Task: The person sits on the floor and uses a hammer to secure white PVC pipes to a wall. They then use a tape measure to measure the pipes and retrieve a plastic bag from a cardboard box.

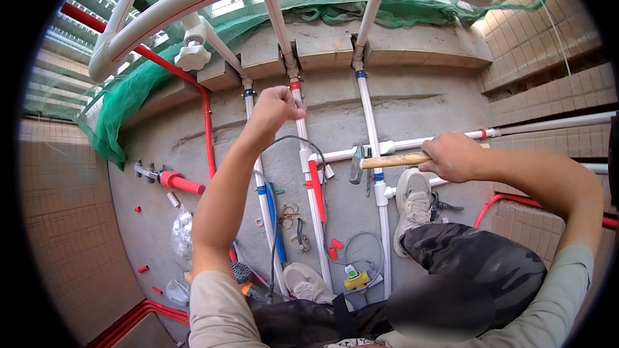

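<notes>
One hammer [390, 161] in the closed right hand [453, 156], curled left hand [277, 109] apart, contents unclear

Tan hammer handle [394, 160]; camouflage trousers [493, 254]; green netting [113, 125].

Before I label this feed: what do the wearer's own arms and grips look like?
Each grip is an ungloved human hand, left grip and right grip. No watch or strap shows at either wrist. The forearms are bare; the left shirt sleeve and right shirt sleeve are short, pale greyish, without visible markings.
</notes>
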A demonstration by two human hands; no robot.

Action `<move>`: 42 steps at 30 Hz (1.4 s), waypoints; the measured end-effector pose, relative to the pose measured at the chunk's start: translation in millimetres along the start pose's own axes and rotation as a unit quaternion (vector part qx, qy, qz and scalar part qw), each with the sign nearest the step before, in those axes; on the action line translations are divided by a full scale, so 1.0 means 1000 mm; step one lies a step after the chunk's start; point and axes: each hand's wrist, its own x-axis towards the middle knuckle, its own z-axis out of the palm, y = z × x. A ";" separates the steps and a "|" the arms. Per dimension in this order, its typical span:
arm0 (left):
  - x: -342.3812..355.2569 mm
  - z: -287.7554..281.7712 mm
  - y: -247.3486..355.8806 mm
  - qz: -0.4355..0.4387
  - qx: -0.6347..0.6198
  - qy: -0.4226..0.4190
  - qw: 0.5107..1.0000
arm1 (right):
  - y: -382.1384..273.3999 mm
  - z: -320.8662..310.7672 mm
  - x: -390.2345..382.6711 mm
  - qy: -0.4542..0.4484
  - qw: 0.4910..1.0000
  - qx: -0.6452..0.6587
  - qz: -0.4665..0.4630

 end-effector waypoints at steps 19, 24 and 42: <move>0.088 -0.086 -0.107 0.094 -0.569 0.459 0.676 | 0.018 0.042 -0.016 0.004 0.960 0.210 0.186; 0.088 -0.091 -0.086 0.155 -0.545 0.489 0.663 | 0.033 0.054 -0.015 0.000 0.961 0.201 0.189; 0.121 -0.086 -0.091 0.133 -0.588 0.449 0.659 | 0.033 0.059 -0.014 -0.014 0.958 0.193 0.214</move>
